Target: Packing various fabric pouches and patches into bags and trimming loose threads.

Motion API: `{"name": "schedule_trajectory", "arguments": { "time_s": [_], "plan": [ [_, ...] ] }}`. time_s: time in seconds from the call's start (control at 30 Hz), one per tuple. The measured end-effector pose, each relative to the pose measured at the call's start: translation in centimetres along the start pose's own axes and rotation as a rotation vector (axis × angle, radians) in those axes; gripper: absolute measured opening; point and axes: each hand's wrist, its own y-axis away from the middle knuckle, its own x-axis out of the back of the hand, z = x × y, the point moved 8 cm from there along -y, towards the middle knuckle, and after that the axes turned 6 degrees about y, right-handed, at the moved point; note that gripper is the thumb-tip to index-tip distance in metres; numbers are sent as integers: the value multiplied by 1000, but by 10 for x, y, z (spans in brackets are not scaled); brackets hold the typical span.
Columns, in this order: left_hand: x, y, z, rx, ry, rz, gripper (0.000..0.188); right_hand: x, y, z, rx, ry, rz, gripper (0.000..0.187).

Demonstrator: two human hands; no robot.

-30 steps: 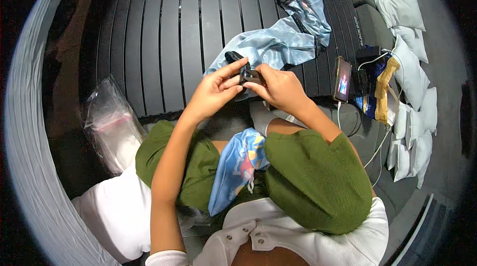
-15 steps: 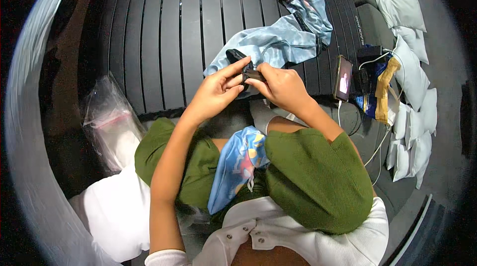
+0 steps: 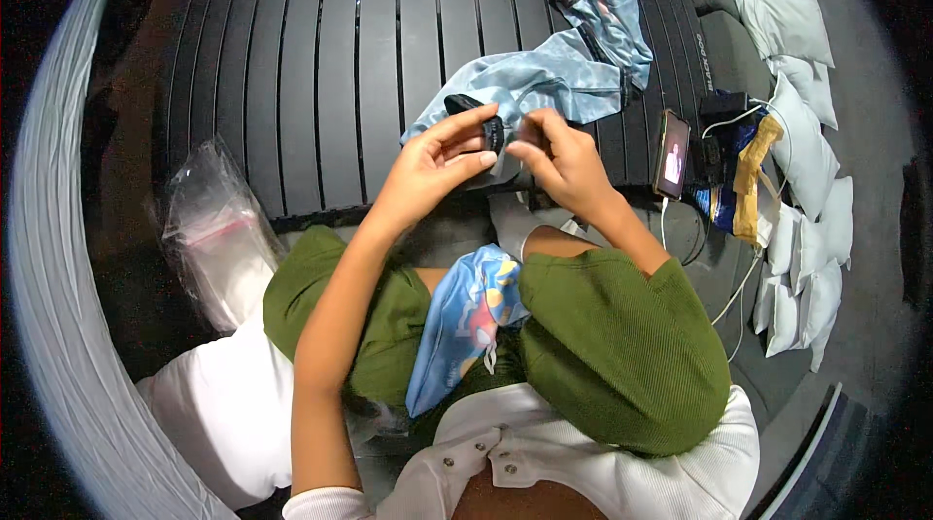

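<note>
A long light blue cloth point(image 3: 530, 78) with black bands lies creased over the slatted tabletop, its near end gathered at my hands. My left hand point(image 3: 432, 165) is closed on the black band point(image 3: 494, 131) at that end, fingers behind it and thumb towards me. Just right of the band, a small gap away, is my right hand point(image 3: 571, 170), its fingers curled. Motion smears those fingertips, so whether anything is between them is unclear. Across my lap rests a blue printed drawstring pouch point(image 3: 462, 326) with a white cord.
The dark slatted table point(image 3: 335, 83) stretches ahead. On its right are a propped phone point(image 3: 672, 156) on a white cable and a blue and gold packet point(image 3: 746, 180). Pale pillow-like packets point(image 3: 787, 24) line the far right. A clear plastic bag point(image 3: 219, 238) lies left of my knee.
My right hand has come away from the black band and moved slightly right, its fingers lifting. The left hand stays on the band. The blue cloth lies almost as before.
</note>
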Motion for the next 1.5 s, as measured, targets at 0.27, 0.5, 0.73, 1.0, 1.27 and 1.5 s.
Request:
{"name": "schedule_trajectory", "arguments": {
  "time_s": [0.27, 0.5, 0.73, 1.0, 1.27, 1.5],
  "plan": [
    [13, 0, -9, 64, 66, 114, 42, 2, 1, 24, -296, -293, -74, 32],
    [15, -2, -7, 56, 109, 120, 50, 3, 4, 16, -99, 14, -86, 36],
    [9, -1, -5, 61, 163, 62, 59, -3, 6, 11, -12, 198, -170, 38],
    [2, -2, -9, 67, 205, -14, 65, -5, 5, 7, 82, 380, -140, 42],
    [2, -2, -13, 70, 232, -23, 66, -3, 1, -4, 126, 430, -109, 41],
    [2, -1, -10, 77, 204, -9, 66, 14, -1, 10, -57, 174, 20, 34]
  ]
}}
